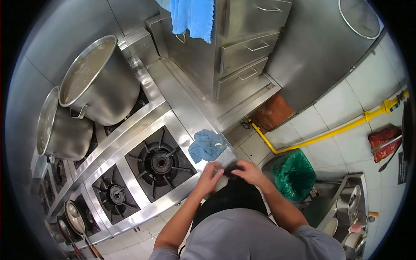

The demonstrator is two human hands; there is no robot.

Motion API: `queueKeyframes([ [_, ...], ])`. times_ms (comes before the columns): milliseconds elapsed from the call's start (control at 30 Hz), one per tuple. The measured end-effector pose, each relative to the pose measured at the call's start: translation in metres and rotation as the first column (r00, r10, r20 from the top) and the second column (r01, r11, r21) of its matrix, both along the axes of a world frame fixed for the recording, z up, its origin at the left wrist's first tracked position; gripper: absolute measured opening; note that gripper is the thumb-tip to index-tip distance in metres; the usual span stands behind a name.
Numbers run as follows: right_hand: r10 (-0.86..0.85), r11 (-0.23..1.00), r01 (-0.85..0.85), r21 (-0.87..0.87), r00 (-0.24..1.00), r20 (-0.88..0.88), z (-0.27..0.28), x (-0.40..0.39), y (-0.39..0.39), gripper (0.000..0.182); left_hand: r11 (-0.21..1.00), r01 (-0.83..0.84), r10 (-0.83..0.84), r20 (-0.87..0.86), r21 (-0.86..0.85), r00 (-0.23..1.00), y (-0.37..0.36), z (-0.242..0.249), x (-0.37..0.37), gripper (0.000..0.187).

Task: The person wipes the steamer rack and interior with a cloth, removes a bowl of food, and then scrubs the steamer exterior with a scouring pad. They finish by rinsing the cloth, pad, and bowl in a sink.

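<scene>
My left hand [208, 177] is beside the stove's front corner, thumb and fingertips pressed together at the edge of a small dark item. My right hand [251, 174] has its thumb and fingers closed on that dark item [232, 170], in front of my waist. What the item is cannot be made out. Just beyond my left hand, a crumpled blue cloth [206, 146] lies on the steel stove top [177, 117]. A large burner [161, 163] sits left of the cloth.
Two large steel pots [106, 86] [71, 136] stand at the back left. Pans [76, 216] rest lower left. Steel drawers [251, 47] with a hanging blue towel [190, 19] are ahead. A green-lined bin [294, 175], yellow pipe [320, 138] and sink [323, 216] are right.
</scene>
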State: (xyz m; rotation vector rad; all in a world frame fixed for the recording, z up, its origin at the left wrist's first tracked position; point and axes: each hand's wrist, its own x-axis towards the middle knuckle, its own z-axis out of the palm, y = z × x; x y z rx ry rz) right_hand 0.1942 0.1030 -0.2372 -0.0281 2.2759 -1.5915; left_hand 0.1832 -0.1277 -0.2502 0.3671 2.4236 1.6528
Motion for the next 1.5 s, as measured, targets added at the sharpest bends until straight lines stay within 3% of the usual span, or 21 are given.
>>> queueKeyframes([
  [67, -0.114, 0.993, 0.113, 0.031, 0.993, 0.031, -0.002, -0.003, 0.04, 0.029, 0.897, -0.256, 0.1, -0.399, -0.36, 0.912, 0.005, 0.013, -0.034, 0.043],
  [167, -0.274, 0.962, 0.273, 0.027, 0.946, 0.174, -0.035, -0.007, 0.11, 0.018, 0.742, -0.213, -0.111, -0.43, -0.636, 0.896, 0.003, -0.019, -0.079, 0.049],
  [233, -0.36, 0.925, 0.329, 0.19, 0.919, 0.163, -0.052, 0.001, 0.149, 0.016, 0.722, -0.215, -0.121, -0.426, -0.658, 0.897, -0.006, -0.036, -0.109, 0.042],
  [300, -0.485, 0.874, 0.456, 0.167, 0.84, 0.244, -0.091, 0.021, 0.195, 0.016, 0.848, -0.194, 0.101, -0.208, -0.494, 0.973, -0.022, -0.044, -0.152, 0.03],
  [367, -0.593, 0.798, 0.596, 0.089, 0.752, 0.287, -0.112, 0.049, 0.235, 0.013, 0.845, -0.511, 0.43, -0.368, -0.157, 0.824, -0.029, -0.039, -0.195, 0.022],
  [400, -0.636, 0.771, 0.557, 0.307, 0.661, 0.398, -0.095, 0.051, 0.244, 0.016, 0.827, -0.553, 0.477, -0.398, -0.098, 0.784, -0.027, -0.017, -0.216, 0.022],
  [433, -0.61, 0.792, 0.545, 0.274, 0.712, 0.347, -0.141, 0.075, 0.279, 0.022, 0.808, -0.587, 0.52, -0.419, -0.039, 0.744, -0.023, 0.001, -0.238, 0.023],
  [500, -0.65, 0.756, 0.552, 0.351, 0.571, 0.502, -0.133, 0.089, 0.296, 0.023, 0.755, -0.648, 0.504, -0.541, -0.103, 0.673, -0.016, 0.024, -0.296, 0.028],
  [533, -0.559, 0.818, 0.357, 0.45, 0.678, 0.478, -0.176, 0.112, 0.339, 0.023, 0.747, -0.661, 0.521, -0.557, -0.07, 0.647, -0.011, 0.033, -0.329, 0.031],
  [567, -0.612, 0.79, 0.414, 0.453, 0.576, 0.542, -0.142, 0.099, 0.328, 0.023, 0.739, -0.673, 0.537, -0.573, -0.034, 0.619, -0.01, 0.041, -0.362, 0.035],
  [667, -0.698, 0.71, 0.458, 0.535, 0.558, 0.449, -0.134, 0.086, 0.351, 0.027, 0.747, -0.664, 0.571, -0.549, 0.039, 0.61, -0.024, 0.022, -0.455, 0.042],
  [733, -0.68, 0.72, 0.403, 0.565, 0.573, 0.457, -0.118, 0.076, 0.369, 0.028, 0.655, -0.566, 0.372, -0.438, -0.5, 0.818, -0.035, -0.001, -0.492, 0.045],
  [767, -0.671, 0.731, 0.436, 0.525, 0.595, 0.442, -0.109, 0.076, 0.374, 0.028, 0.652, -0.571, 0.381, -0.436, -0.498, 0.815, -0.038, -0.01, -0.502, 0.045],
  [833, -0.661, 0.743, 0.465, 0.481, 0.618, 0.424, -0.109, 0.066, 0.379, 0.028, 0.471, -0.281, 0.173, -0.225, -0.836, 0.959, -0.04, -0.012, -0.517, 0.048],
  [867, -0.664, 0.746, 0.493, 0.447, 0.607, 0.438, -0.108, 0.067, 0.378, 0.028, 0.471, -0.278, 0.175, -0.221, -0.837, 0.96, -0.042, -0.011, -0.525, 0.048],
  [933, -0.676, 0.735, 0.58, 0.352, 0.587, 0.444, -0.115, 0.083, 0.376, 0.027, 0.303, -0.119, 0.028, -0.116, -0.946, 0.993, -0.047, -0.006, -0.53, 0.049],
  [1100, -0.675, 0.735, 0.581, 0.351, 0.572, 0.466, -0.146, 0.096, 0.322, 0.024, 0.372, -0.083, -0.172, -0.157, -0.924, 0.973, -0.03, -0.017, -0.468, 0.039],
  [1167, -0.515, 0.827, 0.302, 0.473, 0.746, 0.423, -0.166, 0.102, 0.311, 0.024, 0.377, -0.075, -0.247, -0.178, -0.923, 0.953, -0.008, -0.026, -0.42, 0.035],
  [1333, -0.559, 0.828, 0.47, 0.306, 0.738, 0.378, -0.137, 0.085, 0.241, 0.014, 0.412, 0.19, -0.418, 0.0, -0.891, 0.908, 0.049, -0.002, -0.295, 0.031],
  [1433, -0.521, 0.853, 0.459, 0.247, 0.767, 0.374, -0.123, 0.085, 0.218, 0.015, 0.526, 0.032, -0.392, -0.209, -0.85, 0.896, 0.054, -0.018, -0.264, 0.033],
  [1500, -0.545, 0.837, 0.475, 0.271, 0.765, 0.342, -0.108, 0.093, 0.206, 0.013, 0.48, 0.021, -0.405, -0.201, -0.877, 0.892, 0.049, -0.016, -0.268, 0.034],
])
